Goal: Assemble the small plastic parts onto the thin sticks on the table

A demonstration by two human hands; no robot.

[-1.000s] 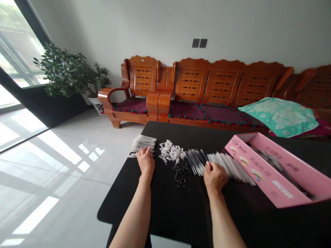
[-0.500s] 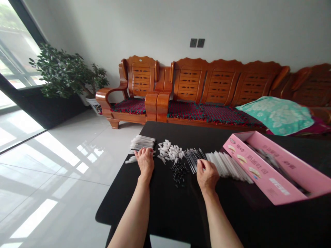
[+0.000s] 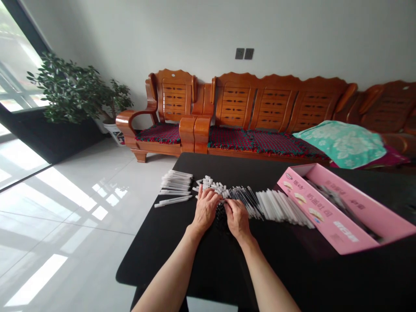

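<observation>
- Left hand [image 3: 204,209], right hand [image 3: 238,219]: narrow, nearly touching, over white plastic pieces [image 3: 211,184]; any hold too small to tell.
- Glossy black tabletop [image 3: 162,247]; open pink cardboard box [image 3: 328,212] at 2 o'clock.
- Orange-brown wooden sofa [image 3: 273,102] at 12 o'clock.

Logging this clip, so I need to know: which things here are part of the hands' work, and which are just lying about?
Part of the work: left hand, right hand, small black pieces, white plastic pieces, thin clear rods, white tubes, pink carton.
Lying about: wooden sofa, teal cushion, potted plant.

**Head camera, right over the bench [image 3: 162,242]!**
Facing forward and down: left hand [image 3: 205,210] and right hand [image 3: 238,219] close, wooden sofa [image 3: 276,102] far ahead.
</observation>
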